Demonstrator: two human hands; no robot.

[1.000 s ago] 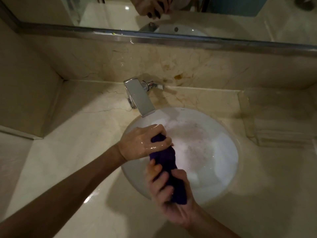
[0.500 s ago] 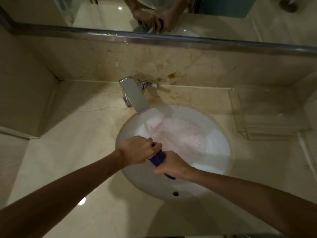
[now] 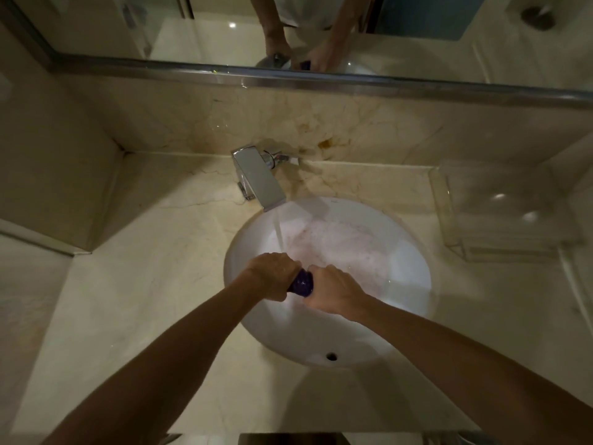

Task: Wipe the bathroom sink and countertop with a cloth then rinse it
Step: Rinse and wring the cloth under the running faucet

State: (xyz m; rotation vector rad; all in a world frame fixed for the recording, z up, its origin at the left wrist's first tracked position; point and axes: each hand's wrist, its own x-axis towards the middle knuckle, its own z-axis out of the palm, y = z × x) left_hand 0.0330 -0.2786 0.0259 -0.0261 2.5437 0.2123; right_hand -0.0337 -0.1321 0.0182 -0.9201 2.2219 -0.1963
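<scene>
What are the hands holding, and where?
Both hold the purple cloth: left hand grips one end, right hand the other, over the sink.

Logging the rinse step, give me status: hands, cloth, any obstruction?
Left hand and right hand both grip the purple cloth. Cloth bunched over the sink, faucet running. Nothing in the way.

The faucet point(image 3: 258, 178) juts over the back rim of the sink point(image 3: 414, 271), its running stream falling just behind the left hand point(image 3: 272, 276). A clear tray point(image 3: 500, 210) occupies the counter point(image 3: 134, 300) at right; left counter lies open.
</scene>
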